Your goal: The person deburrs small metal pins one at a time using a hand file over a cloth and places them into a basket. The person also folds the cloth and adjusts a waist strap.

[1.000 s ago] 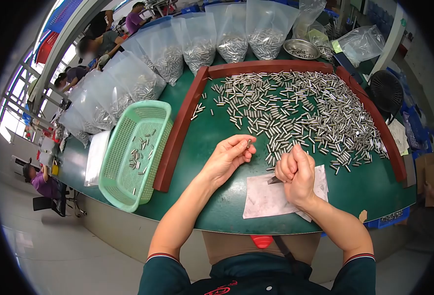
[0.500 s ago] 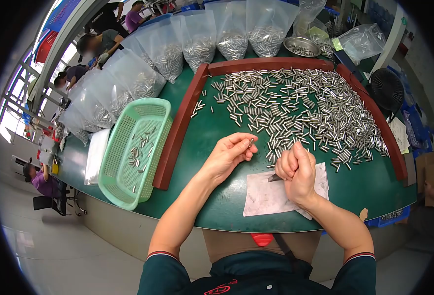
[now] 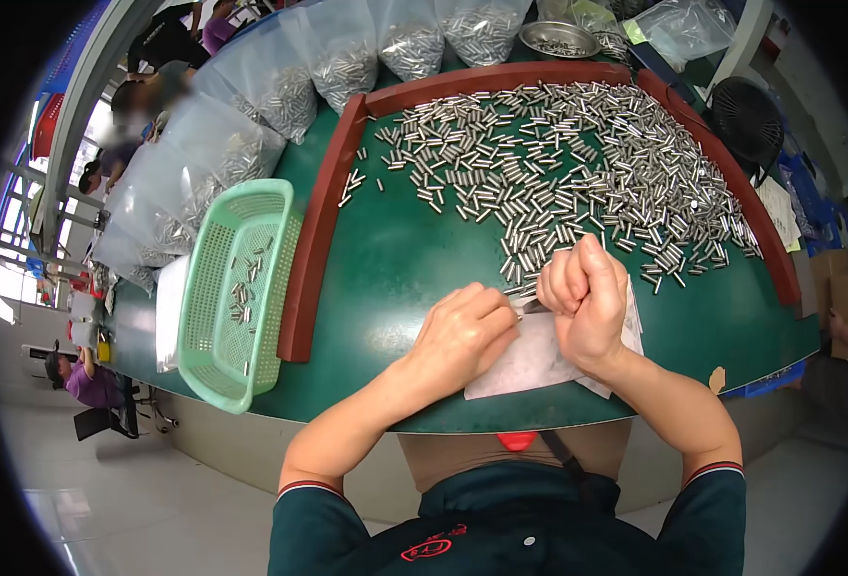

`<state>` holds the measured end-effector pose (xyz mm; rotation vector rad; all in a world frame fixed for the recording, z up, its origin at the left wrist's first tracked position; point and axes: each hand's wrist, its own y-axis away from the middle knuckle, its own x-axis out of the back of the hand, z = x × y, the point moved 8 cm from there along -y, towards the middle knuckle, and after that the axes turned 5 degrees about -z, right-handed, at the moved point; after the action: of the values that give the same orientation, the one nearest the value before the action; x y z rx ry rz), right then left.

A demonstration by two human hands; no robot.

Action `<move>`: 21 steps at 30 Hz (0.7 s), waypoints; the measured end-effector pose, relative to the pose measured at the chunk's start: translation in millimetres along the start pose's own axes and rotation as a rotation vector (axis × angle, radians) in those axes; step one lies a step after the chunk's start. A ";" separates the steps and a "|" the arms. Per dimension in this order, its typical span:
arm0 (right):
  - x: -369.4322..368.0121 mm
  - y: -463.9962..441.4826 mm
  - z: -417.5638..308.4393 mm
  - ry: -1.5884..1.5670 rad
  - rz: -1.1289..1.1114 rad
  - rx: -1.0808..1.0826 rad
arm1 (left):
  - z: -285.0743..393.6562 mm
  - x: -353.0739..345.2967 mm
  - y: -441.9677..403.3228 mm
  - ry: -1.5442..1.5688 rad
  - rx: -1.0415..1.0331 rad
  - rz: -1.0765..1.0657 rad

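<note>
My left hand (image 3: 464, 334) is closed over the green table, a small metal pin (image 3: 520, 314) at its fingertips, mostly hidden. Right beside it, my right hand (image 3: 585, 305) makes a fist with the thumb on top, wrapped around a small tool whose dark pointed blade (image 3: 536, 306) sticks out toward the left fingers. The tool's handle is hidden in the fist. Under both hands lies a smudged white sheet of paper (image 3: 510, 372). Just beyond them spreads a large heap of shiny metal pins (image 3: 635, 163).
A red wooden frame (image 3: 311, 259) borders the pins. To the left stands a green plastic basket (image 3: 189, 317) with some pins inside. Clear bags of pins (image 3: 342, 62), a metal bowl (image 3: 558, 40) and a black fan (image 3: 746, 120) line the back. Other people work at far left.
My left hand has moved right and nearer to me, turning palm down, and now meets the blade by my right fist. The view has shifted slightly.
</note>
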<state>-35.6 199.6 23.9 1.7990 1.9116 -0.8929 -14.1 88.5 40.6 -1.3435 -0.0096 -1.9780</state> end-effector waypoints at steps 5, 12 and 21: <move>1.1 2.2 1.8 0.005 0.035 -0.056 | -6.5 5.6 -1.1 0.048 0.135 -0.015; 2.9 0.1 7.2 -0.069 0.003 -0.101 | -14.9 -7.8 0.7 0.124 0.168 -0.064; 0.4 0.6 5.6 -0.026 -0.003 -0.136 | -12.9 -8.6 -1.4 0.165 0.186 -0.076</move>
<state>-36.0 196.2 19.4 1.6981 1.9112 -0.7644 -23.6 89.3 28.4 -1.0736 -0.1652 -2.0905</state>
